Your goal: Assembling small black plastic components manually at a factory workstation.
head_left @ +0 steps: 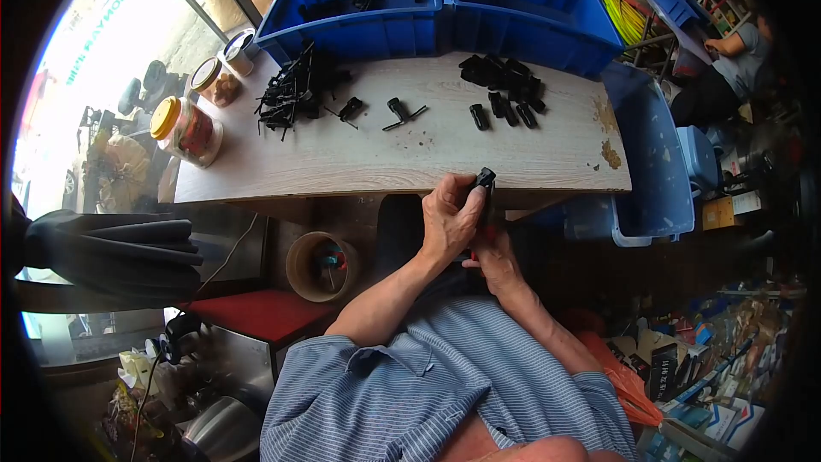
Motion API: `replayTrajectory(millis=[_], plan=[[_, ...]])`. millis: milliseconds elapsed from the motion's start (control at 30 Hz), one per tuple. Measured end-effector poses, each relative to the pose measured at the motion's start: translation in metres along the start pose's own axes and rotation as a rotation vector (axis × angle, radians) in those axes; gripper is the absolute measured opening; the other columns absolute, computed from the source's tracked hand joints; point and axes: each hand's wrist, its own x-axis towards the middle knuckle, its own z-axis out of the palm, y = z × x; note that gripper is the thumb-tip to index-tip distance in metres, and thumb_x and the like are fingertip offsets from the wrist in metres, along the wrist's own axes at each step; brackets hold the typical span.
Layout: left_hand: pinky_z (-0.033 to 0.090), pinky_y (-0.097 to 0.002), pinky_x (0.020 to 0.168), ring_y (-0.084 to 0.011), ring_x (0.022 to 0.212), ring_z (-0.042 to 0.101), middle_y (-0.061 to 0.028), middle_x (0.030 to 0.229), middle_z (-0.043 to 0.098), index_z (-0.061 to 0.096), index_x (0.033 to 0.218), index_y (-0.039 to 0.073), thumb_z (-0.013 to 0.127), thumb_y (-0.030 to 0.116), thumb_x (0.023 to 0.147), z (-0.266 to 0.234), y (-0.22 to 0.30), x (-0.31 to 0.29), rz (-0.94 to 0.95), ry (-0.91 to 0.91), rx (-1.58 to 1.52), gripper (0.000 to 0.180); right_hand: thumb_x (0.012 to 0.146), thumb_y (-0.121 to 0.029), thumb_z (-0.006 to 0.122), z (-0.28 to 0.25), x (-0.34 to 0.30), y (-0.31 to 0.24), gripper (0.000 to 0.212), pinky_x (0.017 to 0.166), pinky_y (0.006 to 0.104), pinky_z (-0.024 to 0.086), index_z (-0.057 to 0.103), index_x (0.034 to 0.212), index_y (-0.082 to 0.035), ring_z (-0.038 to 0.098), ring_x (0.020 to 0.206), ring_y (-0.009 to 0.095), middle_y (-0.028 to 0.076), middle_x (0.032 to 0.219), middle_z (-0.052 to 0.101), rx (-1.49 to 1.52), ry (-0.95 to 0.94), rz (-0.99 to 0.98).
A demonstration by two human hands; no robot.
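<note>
My left hand (pixel 449 218) grips a small black plastic part (pixel 485 180) at the near edge of the wooden table (pixel 359 162). My right hand (pixel 494 258) sits just below it, fingers closed around something with a bit of red showing; what it holds is mostly hidden. On the table lie a pile of black pronged parts (pixel 291 94) at the left, a black T-shaped piece (pixel 400 113) in the middle, and a heap of short black blocks (pixel 505 81) at the right.
Two blue bins (pixel 359 30) (pixel 530 21) stand at the table's far edge, another blue bin (pixel 658 171) at its right end. Jars (pixel 184 130) stand at the left. A round can (pixel 321 267) sits under the table. Another person (pixel 727 68) works far right.
</note>
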Motion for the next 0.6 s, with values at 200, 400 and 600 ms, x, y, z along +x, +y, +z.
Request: replayTrajectory(millis=[200,400,600], plan=[[0.046,-0.0218,0.059,-0.0043,0.065,0.053,-0.0043,0.071,0.064,0.062,0.097,-0.005,0.067,0.007,0.089,-0.002,-0.004,0.0,0.011,0.001,0.043,0.016,0.086,-0.034,0.059,0.003,-0.001,-0.002,0.037,0.056,0.0256,0.049,0.055,0.113,-0.009,0.061,0.08,0.011,0.001,0.084,0.063,-0.002,0.01,-0.032],[0.046,-0.0215,0.059,-0.0042,0.065,0.053,-0.0043,0.071,0.065,0.062,0.098,-0.005,0.066,0.007,0.089,0.0,0.005,-0.001,-0.006,-0.007,0.031,0.016,0.086,-0.033,0.059,0.002,-0.001,-0.004,0.037,0.055,0.024,0.048,0.055,0.114,-0.008,0.061,0.078,0.011,0.001,0.084,0.062,-0.01,0.006,-0.035],[0.048,-0.0193,0.065,-0.0033,0.072,0.056,-0.0013,0.081,0.065,0.061,0.101,-0.004,0.065,0.004,0.091,-0.004,0.008,-0.001,-0.048,-0.056,0.057,0.013,0.084,-0.034,0.06,0.0,0.0,-0.004,0.039,0.054,0.0232,0.046,0.057,0.113,-0.008,0.061,0.077,0.01,0.002,0.084,0.062,-0.024,0.014,-0.025]])
